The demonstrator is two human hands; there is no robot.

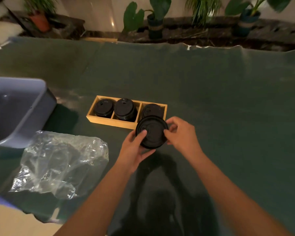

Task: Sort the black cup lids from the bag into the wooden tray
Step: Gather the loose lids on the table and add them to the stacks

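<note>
Worktop (211,99): covered in dark green cloth, far edge bordered by potted plants (153,19).

Wooden tray (109,121): three compartments in a row, set near the middle of the worktop. Left compartment holds a stack of black lids (103,107); middle compartment holds a taller stack (124,109); right compartment holds more lids (152,109), partly hidden behind the held ones.

Held lids (151,132): a small stack of black cup lids, raised just in front of the tray's right compartment, tilted toward the camera.

Left hand (134,150): grip closed on the held lids, thumb on the top face, fingers under the near rim.

Right hand (182,133): grip pinching the right rim of the same lids, fingers curled around the edge.

Plastic bag (61,160): clear, crumpled, lying toward the worktop's near left corner; contents cannot be made out.

Grey bin (19,106): at the left edge, just beyond the bag.
</note>
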